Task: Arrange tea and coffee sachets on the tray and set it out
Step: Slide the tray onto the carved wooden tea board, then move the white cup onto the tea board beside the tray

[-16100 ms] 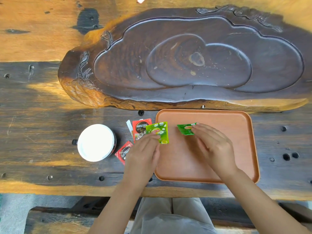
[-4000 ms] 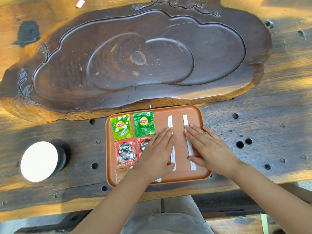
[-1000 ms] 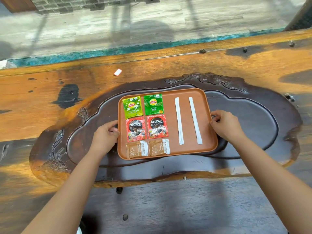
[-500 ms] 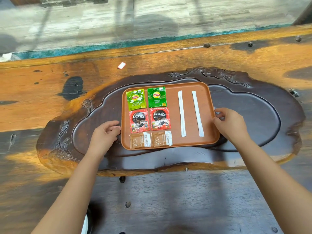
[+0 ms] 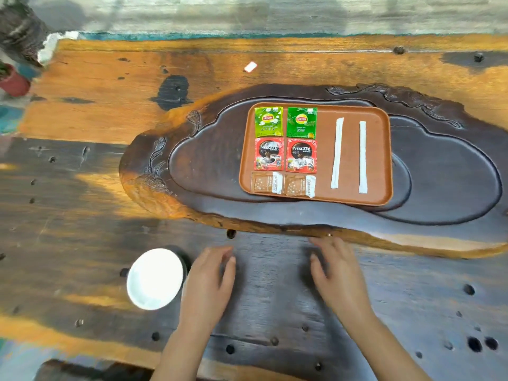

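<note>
The brown tray [image 5: 324, 199] sits in the hollow of the dark carved wooden slab [image 5: 192, 166], well beyond both hands. On it, 2 green tea sachets [image 5: 268, 121] head 2 columns, with 2 red coffee sachets [image 5: 269, 154] below them and 2 brown sachets [image 5: 266, 182] nearest the hands; 2 white sticks [image 5: 337, 152] lie to their right. The left hand [image 5: 209, 281] and right hand [image 5: 336, 273] are spread loosely above the table [image 5: 275, 312], holding nothing. A white lid [image 5: 155, 279] lies just left of the left hand.

Carved slab [image 5: 302, 213] cut off at right, both hands motion-blurred, brown sachets' print unreadable
</note>
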